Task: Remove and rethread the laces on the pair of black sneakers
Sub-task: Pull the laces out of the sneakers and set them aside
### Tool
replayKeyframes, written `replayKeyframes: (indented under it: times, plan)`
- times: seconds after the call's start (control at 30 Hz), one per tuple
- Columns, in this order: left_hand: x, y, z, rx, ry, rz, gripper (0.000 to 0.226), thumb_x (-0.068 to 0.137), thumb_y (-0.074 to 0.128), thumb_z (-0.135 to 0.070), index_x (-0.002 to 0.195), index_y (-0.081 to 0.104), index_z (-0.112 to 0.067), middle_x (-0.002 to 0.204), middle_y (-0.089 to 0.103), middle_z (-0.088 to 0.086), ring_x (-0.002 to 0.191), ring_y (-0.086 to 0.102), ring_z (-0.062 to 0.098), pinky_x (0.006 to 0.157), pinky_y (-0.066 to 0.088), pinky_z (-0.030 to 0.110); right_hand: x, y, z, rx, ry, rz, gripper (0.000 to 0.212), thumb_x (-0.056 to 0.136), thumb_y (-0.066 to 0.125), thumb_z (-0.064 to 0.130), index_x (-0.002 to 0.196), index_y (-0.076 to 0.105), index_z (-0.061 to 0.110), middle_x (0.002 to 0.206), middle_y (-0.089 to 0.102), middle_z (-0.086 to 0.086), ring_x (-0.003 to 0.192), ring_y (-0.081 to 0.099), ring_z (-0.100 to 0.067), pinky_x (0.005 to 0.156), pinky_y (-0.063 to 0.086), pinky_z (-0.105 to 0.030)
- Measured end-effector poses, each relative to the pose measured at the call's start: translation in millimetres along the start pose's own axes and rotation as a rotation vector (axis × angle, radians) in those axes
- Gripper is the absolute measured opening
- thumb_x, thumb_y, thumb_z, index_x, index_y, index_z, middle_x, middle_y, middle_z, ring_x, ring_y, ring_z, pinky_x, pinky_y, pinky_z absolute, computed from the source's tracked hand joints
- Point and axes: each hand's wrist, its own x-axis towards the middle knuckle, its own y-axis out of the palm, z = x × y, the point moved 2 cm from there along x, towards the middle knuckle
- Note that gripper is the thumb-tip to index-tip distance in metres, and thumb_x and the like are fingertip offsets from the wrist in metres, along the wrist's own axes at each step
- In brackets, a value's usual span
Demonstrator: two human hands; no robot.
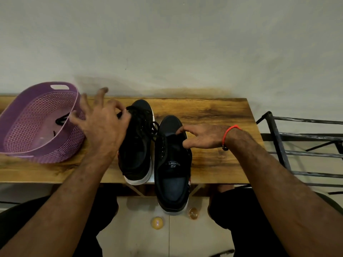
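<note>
Two black sneakers with white soles stand side by side on the wooden table point(213, 112), toes toward the wall. The left sneaker point(138, 145) carries a loose black lace point(146, 121) over its front. My left hand point(100, 125) hovers over its left side, thumb and forefinger pinching a lace end, the other fingers spread. The right sneaker point(172, 164) has open eyelets and its heel overhangs the table's near edge. My right hand point(200, 136) pinches the right edge of this sneaker's upper near the tongue.
A purple perforated basket point(27, 145) sits at the table's left with a black lace point(62, 119) inside. A black metal rack point(300, 145) stands to the right. Two small round objects point(157, 222) lie on the tiled floor below. My knees flank the table.
</note>
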Motion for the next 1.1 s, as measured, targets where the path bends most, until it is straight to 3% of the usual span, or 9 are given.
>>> replayKeyframes:
  times: [0.13,0.27,0.37,0.43,0.53,0.63,0.87,1.0,1.1]
  plan:
    - [-9,2,-17,-0.118,0.193,0.044,0.028,0.087,0.068,-0.042,0.115,0.068,-0.036,0.167,0.018,-0.007,0.154,0.005,0.035,0.111,0.015,0.068,1,0,2,0.01,-0.005,0.008,0.057,0.096,0.055,0.038,0.149,0.035,0.03,0.149,0.041,0.0,0.116,0.039,-0.013,0.091,0.033,-0.031]
    - [-40,21,-55,-0.069,0.423,0.344,0.039,0.084,0.065,-0.062,0.12,0.063,-0.046,0.169,0.004,-0.005,0.154,-0.012,0.033,0.116,0.006,0.068,1,1,0,0.012,-0.007,0.01,0.057,0.096,0.055,0.039,0.149,0.035,0.031,0.144,0.044,0.0,0.118,0.041,-0.015,0.091,0.035,-0.032]
    - [-47,32,-54,-0.094,0.355,0.483,0.053,0.083,0.066,-0.059,0.132,0.052,-0.044,0.169,0.004,-0.002,0.153,-0.013,0.03,0.118,0.003,0.065,3,2,-2,0.033,-0.011,-0.012,0.051,0.096,0.055,0.04,0.145,0.041,0.031,0.132,0.048,0.004,0.116,0.045,-0.016,0.085,0.037,-0.03]
    - [-40,31,-49,-0.141,0.3,0.474,0.059,0.082,0.067,-0.054,0.137,0.048,-0.042,0.168,0.01,-0.003,0.153,-0.008,0.028,0.118,0.006,0.063,10,4,2,-0.056,-0.033,-0.155,0.042,0.096,0.055,0.047,0.134,0.052,0.028,0.129,0.052,0.004,0.118,0.048,-0.016,0.086,0.04,-0.031]
    - [-34,28,-48,-0.195,0.198,0.513,0.072,0.083,0.069,-0.05,0.147,0.038,-0.039,0.166,0.014,-0.005,0.153,-0.001,0.025,0.117,0.007,0.063,22,12,16,-0.308,-0.054,-0.375,0.035,0.093,0.057,0.051,0.12,0.063,0.03,0.149,0.042,0.005,0.144,0.026,-0.028,0.111,0.027,-0.058]
    - [-37,31,-49,-0.201,0.17,0.546,0.079,0.085,0.067,-0.049,0.152,0.029,-0.036,0.167,0.013,-0.004,0.154,-0.002,0.024,0.118,0.006,0.063,27,24,30,-0.423,-0.079,-0.429,0.029,0.094,0.06,0.042,0.12,0.064,0.03,0.156,0.03,0.004,0.15,0.011,-0.03,0.114,0.017,-0.065]
    - [-33,32,-46,-0.212,0.157,0.565,0.086,0.084,0.067,-0.043,0.156,0.022,-0.032,0.169,0.004,-0.002,0.155,-0.008,0.021,0.118,0.004,0.063,24,20,25,-0.265,-0.101,-0.495,0.007,0.087,0.065,0.038,0.088,0.061,0.032,0.148,0.043,0.01,0.143,0.026,-0.025,0.112,0.021,-0.057]
    - [-28,28,-41,-0.201,0.142,0.562,0.09,0.083,0.069,-0.038,0.157,0.02,-0.031,0.169,-0.003,-0.003,0.154,-0.013,0.023,0.117,0.003,0.066,10,-12,2,-0.162,0.065,-0.626,0.017,0.08,0.068,0.039,0.074,0.057,0.027,0.113,0.061,0.003,0.115,0.05,-0.027,0.103,0.038,-0.05]
    - [-29,29,-42,-0.206,0.138,0.578,0.089,0.084,0.068,-0.037,0.158,0.02,-0.03,0.169,-0.006,-0.003,0.154,-0.016,0.024,0.118,0.002,0.066,7,-15,-16,-0.245,0.239,-0.528,0.007,0.088,0.066,0.04,0.086,0.063,0.034,0.13,0.057,-0.002,0.131,0.041,-0.034,0.11,0.028,-0.062]
